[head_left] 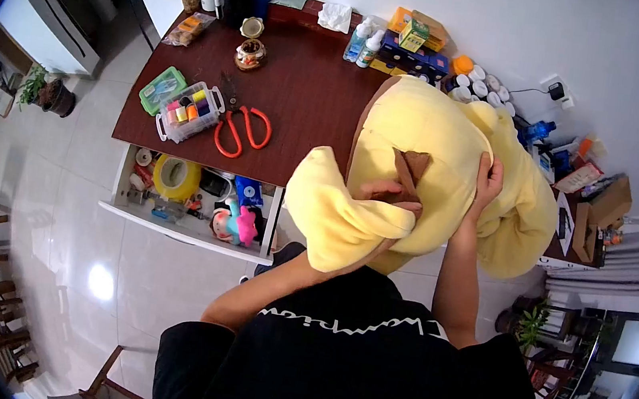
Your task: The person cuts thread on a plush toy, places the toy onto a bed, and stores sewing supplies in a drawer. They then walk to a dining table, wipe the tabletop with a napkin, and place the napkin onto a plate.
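Note:
A large soft yellow plush (426, 125) with brown fabric parts is held up in front of my body, over the right end of the table. My left hand (391, 196) comes in under a pointed yellow flap, its fingers curled around the plush beside a brown strip (412, 170). Part of that hand is hidden by the yellow cloth. My right hand (489, 181) grips the plush along its right side, fingers folded over the fabric. More yellow cloth hangs down to the right of it.
On the dark red table (319, 78) lie red-handled scissors (243, 131), a box of thread spools (190, 112) and a small open jar (250, 55). Bottles and boxes line the wall. Below, an open drawer (186, 234) holds yellow tape (175, 177) and a doll (236, 222).

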Demonstrator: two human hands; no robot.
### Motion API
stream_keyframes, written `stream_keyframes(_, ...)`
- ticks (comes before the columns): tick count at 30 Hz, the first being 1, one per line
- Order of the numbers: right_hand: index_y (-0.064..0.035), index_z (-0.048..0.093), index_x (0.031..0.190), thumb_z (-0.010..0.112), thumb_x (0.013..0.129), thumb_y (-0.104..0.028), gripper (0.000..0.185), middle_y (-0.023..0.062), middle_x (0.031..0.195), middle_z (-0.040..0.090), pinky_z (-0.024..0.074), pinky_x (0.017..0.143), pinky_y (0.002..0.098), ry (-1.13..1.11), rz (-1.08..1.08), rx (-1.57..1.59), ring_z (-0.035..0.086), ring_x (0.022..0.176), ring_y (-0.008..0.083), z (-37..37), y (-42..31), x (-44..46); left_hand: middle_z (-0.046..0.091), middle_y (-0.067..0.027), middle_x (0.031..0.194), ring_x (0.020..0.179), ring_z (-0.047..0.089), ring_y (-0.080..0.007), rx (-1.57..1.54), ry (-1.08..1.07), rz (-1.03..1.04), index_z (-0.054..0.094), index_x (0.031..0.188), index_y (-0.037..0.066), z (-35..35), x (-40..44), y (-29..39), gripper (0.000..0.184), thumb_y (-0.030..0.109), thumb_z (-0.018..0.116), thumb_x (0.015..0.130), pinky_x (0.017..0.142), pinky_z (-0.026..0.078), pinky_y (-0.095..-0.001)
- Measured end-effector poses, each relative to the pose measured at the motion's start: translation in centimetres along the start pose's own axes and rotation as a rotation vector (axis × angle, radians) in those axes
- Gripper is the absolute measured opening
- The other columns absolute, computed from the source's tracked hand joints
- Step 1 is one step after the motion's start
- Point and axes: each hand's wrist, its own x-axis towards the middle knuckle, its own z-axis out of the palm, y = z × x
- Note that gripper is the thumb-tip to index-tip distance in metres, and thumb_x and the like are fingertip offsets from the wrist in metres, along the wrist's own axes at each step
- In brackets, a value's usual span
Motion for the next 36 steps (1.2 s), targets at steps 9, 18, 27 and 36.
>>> stream_keyframes(9,-0.002,0.055,0.082,0.053,0.089,-0.019,0.019,-0.0003,0.071,0.055,0.0407,0.056,0.0209,-0.047,0.073,0.274,0.048,0.061,0.0065,-2.0,0.9,1.5,0.036,-0.0176,0.133,0.126,0.031,-0.033,0.229,-0.215,0.227,0.041,0.127,0.005,2.7,1.0,-0.4,0.048,0.027,0.052,0.085,0.104,0.025,-0.0426)
stream_keyframes(18,-0.0028,0.053,0.081,0.049,0.091,-0.02,0.02,0.0015,0.073,0.057,0.0431,0.057,0.0228,-0.058,0.109,0.324,0.05,0.062,0.0078,-3.0,-0.1,1.1,0.033,-0.0114,0.138,0.132,0.02,-0.0323,0.42,-0.285,0.32,0.042,0.128,0.01,3.4,0.6,0.2,0.053,0.036,0.05,0.083,0.106,0.016,-0.0443)
stream_keyframes(27,-0.0026,0.054,0.079,0.052,0.089,-0.019,0.02,-0.0011,0.07,0.055,0.0411,0.056,0.0232,-0.022,0.153,0.383,0.048,0.061,0.0076,-3.7,1.0,1.6,0.024,-0.0169,0.14,0.131,0.015,-0.0331,0.111,0.03,-0.024,0.03,0.132,0.003,1.4,2.6,-4.2,0.07,0.035,0.06,0.078,0.105,0.014,-0.0428)
stream_keyframes(36,-0.0025,0.054,0.078,0.053,0.089,-0.02,0.02,-0.0013,0.07,0.054,0.0408,0.056,0.0232,-0.009,0.172,0.363,0.047,0.061,0.0076,-4.6,1.0,1.4,0.043,-0.0149,0.127,0.125,0.029,-0.0315,0.058,-0.09,-0.026,0.058,0.102,0.007,3.5,3.2,-3.2,0.033,0.028,0.062,0.077,0.103,0.023,-0.0415)
